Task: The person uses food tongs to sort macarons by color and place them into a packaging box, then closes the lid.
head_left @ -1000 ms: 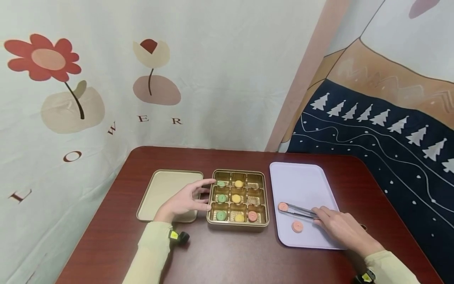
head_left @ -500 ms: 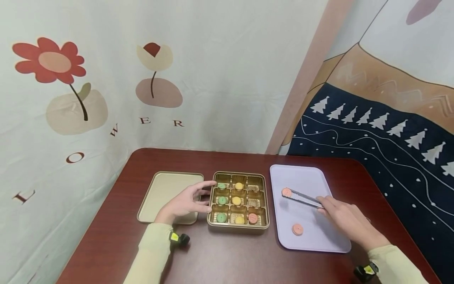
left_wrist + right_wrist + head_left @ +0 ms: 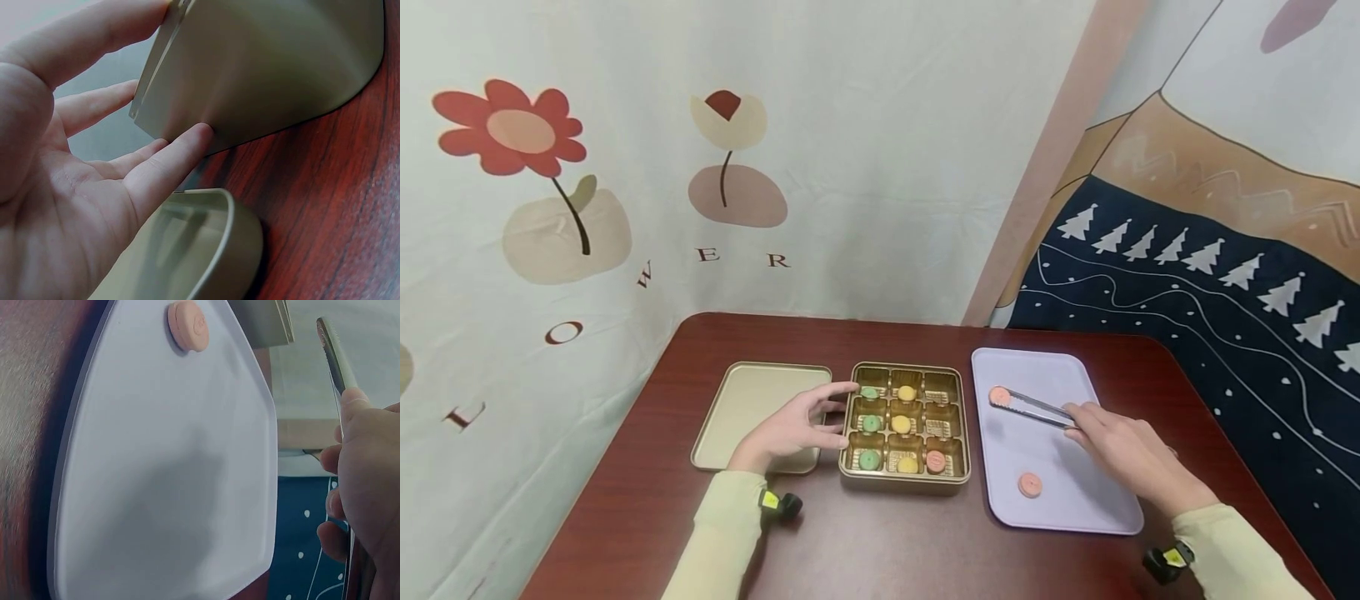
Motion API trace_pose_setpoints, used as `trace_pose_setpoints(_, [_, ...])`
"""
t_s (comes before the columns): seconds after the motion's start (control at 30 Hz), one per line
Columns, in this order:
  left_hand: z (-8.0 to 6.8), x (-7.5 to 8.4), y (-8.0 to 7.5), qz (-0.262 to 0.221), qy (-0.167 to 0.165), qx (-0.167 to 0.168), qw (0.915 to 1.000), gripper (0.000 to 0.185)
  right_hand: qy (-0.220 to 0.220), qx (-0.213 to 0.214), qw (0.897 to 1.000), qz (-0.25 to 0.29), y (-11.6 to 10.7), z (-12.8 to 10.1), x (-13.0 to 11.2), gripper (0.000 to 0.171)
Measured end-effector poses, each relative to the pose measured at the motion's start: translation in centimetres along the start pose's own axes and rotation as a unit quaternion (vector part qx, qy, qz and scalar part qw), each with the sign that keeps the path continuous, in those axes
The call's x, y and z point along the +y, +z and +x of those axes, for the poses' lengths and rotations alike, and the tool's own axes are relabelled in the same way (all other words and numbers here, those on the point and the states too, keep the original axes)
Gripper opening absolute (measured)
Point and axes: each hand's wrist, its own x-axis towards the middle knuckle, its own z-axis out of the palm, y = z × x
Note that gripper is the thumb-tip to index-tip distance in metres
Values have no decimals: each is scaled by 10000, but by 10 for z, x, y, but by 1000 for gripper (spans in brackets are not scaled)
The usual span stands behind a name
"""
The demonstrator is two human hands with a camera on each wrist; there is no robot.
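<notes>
My right hand [image 3: 1138, 454] grips metal tongs [image 3: 1037, 407] above the lilac tray [image 3: 1060, 500]. Between the tong tips a pink macaron [image 3: 999, 396] is pinched, raised off the tray. In the right wrist view, the tongs [image 3: 337, 359] rise from the fingers. One more pink macaron [image 3: 189, 326] lies on the tray. My left hand [image 3: 790, 429] rests its fingertips on the left side of the gold tin [image 3: 904, 484]. In the left wrist view, fairly straight fingers [image 3: 172, 153] touch the tin's wall [image 3: 262, 69]. The divided tin contains green, yellow and pink macarons; the pink one [image 3: 936, 462] sits front right.
The tin's shallow lid [image 3: 737, 408] lies left of it, partly under my left hand. All stand on a dark red wooden table [image 3: 880, 550]. Printed cloths [image 3: 880, 167] hang behind the table.
My right hand has raised the pink macaron with the tongs and carried it toward the back of the tray, then slightly left. The left hand stays at the tin.
</notes>
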Motion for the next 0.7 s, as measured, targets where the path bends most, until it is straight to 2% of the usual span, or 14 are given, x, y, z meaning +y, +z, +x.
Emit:
trace_pose_setpoints(0.2, [0, -1, 0, -12, 1, -1, 10000, 95, -10, -221, 9997, 127, 5, 13, -10, 44])
trace_pose_setpoints(0.47, [0, -1, 0, -7, -1, -2, 10000, 95, -962, 266, 9948, 224, 18, 33, -23, 34])
trace_pose_setpoints(0.7, [0, -1, 0, -29, -20, 7, 10000, 94, -1228, 269, 9919, 198, 24, 43, -31, 35])
